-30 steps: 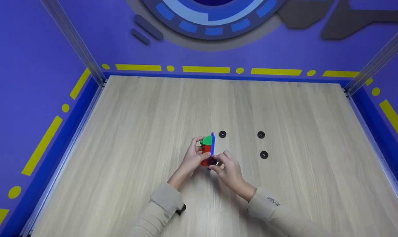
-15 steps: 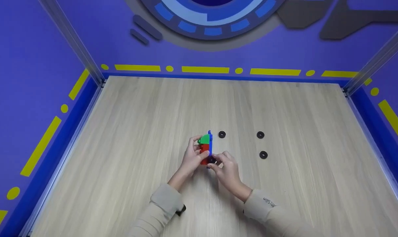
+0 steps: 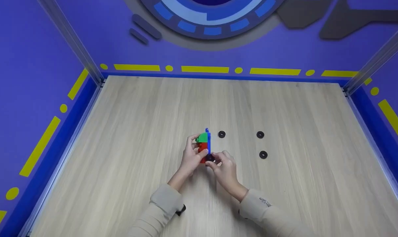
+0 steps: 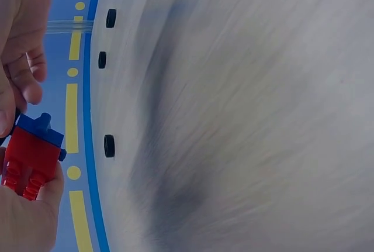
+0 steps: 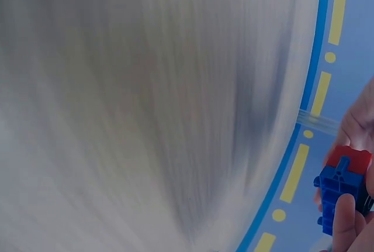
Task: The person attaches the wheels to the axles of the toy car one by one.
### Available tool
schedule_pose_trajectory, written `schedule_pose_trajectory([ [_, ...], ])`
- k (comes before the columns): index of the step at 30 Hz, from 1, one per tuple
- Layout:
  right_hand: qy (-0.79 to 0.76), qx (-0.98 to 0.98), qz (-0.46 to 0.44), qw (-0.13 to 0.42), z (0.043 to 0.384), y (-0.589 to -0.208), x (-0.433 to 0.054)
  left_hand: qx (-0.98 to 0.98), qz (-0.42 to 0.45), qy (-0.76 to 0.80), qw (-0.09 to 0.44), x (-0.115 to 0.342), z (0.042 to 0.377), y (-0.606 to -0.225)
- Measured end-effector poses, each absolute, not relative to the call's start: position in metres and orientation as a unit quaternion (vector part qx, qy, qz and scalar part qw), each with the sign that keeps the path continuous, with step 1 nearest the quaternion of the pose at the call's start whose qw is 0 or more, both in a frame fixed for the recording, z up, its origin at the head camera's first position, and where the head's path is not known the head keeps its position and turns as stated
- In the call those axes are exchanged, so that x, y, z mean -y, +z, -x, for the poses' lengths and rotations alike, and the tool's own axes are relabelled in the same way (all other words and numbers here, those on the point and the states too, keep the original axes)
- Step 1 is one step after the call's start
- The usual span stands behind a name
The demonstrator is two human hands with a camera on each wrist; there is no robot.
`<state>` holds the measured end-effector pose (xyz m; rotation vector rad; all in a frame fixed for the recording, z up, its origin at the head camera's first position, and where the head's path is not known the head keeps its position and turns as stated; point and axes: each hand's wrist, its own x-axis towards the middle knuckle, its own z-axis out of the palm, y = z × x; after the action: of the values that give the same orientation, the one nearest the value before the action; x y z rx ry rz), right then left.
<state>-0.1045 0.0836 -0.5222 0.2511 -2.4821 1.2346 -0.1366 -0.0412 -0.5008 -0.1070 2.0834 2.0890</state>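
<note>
My left hand (image 3: 190, 158) grips a toy vehicle of building blocks (image 3: 202, 146) above the table, turned on its side. Red bricks and a rounded green brick (image 3: 203, 137) are joined to a long blue base (image 3: 209, 142), which faces right. With thumb and fingers, my right hand (image 3: 227, 169) pinches a black wheel (image 3: 210, 158) against the near end of that base. Whether the wheel is seated is hidden by the fingers. Red studs and the blue end of the vehicle (image 4: 34, 149) show in the left wrist view; pegs on the blue base (image 5: 339, 185) show in the right.
Three loose black wheels lie on the wooden table (image 3: 136, 131): one just right of the vehicle (image 3: 221, 134), one farther right (image 3: 260, 134), and one nearer me (image 3: 263, 154). Blue-purple panels (image 3: 199, 56) wall the table at the back and sides.
Both hands and the vehicle have drifted slightly left and away from me. The black wheel at the base shows a little more. The loose wheels have stayed put.
</note>
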Motion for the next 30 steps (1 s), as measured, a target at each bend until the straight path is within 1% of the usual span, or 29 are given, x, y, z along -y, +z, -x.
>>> schedule_pose_trajectory([
  [4, 0.448, 0.873, -0.076, 0.174, 0.106, -0.524, -0.082, -0.698, 0.042, 0.71, 0.087, 0.04, 0.141, -0.512],
  [9, 0.457, 0.871, -0.065, 0.169, 0.106, -0.527, -0.082, -0.714, 0.032, 0.695, 0.077, 0.039, 0.141, -0.514],
  [15, 0.438, 0.881, -0.092, 0.155, 0.103, -0.528, -0.087, -0.745, 0.01, 0.66, 0.096, 0.041, 0.142, -0.514],
  [19, 0.423, 0.886, -0.119, 0.15, 0.102, -0.528, -0.092, -0.738, 0.016, 0.666, 0.112, 0.041, 0.143, -0.514],
  [30, 0.402, 0.899, -0.116, 0.127, 0.102, -0.53, -0.096, -0.731, 0.016, 0.672, 0.121, 0.043, 0.145, -0.521],
])
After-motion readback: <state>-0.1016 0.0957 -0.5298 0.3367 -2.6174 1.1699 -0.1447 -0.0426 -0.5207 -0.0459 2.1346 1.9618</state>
